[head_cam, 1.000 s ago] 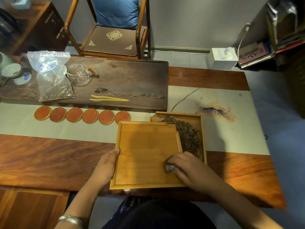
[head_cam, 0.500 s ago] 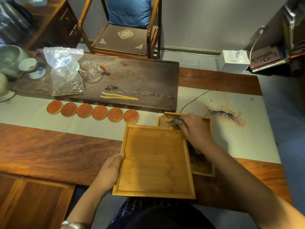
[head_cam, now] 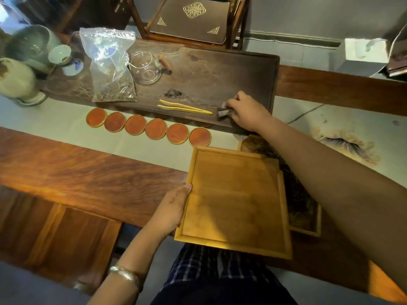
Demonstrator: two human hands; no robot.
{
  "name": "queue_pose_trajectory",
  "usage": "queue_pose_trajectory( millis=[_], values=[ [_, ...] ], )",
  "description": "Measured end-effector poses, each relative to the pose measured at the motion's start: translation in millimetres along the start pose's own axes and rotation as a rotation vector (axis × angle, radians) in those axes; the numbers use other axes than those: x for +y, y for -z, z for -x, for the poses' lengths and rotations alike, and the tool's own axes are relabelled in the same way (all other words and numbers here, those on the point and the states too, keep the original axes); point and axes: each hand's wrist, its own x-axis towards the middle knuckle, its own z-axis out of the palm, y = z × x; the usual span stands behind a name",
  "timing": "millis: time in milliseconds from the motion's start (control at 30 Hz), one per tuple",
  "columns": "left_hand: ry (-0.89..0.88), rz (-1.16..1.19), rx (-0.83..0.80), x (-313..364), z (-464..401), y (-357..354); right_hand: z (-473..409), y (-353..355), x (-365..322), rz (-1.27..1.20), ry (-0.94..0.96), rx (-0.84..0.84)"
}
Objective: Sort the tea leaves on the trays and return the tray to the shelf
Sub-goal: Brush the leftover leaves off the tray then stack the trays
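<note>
My left hand (head_cam: 172, 211) grips the left rim of an empty bamboo tray (head_cam: 236, 201) at the table's front edge. This tray partly overlaps a second bamboo tray (head_cam: 305, 227) holding dark tea leaves (head_cam: 301, 205); my right forearm hides much of it. My right hand (head_cam: 246, 112) reaches far forward over the dark tea board (head_cam: 220, 69), closed on a small dark brush-like tool (head_cam: 222, 111) next to the yellow tweezers (head_cam: 185, 107).
Several round red coasters (head_cam: 148, 128) line the pale table runner. A plastic bag of tea (head_cam: 110, 67), a glass pitcher (head_cam: 146, 67), cups and a pale jar (head_cam: 16, 79) stand at the back left. A chair and a tissue box (head_cam: 363, 56) lie beyond the table.
My right hand moved with the small tool from the empty tray, across the leaf tray, out onto the tea board by the tweezers. My left hand kept hold of the tray.
</note>
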Motion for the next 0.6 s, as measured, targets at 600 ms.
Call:
queue_pose_trajectory(
  millis=[600],
  values=[
    [-0.108,-0.006,-0.099,64.5,-40.9,-71.2,292.8,-7.2,-3.9,-1.379,-1.018,0.336]
  ],
)
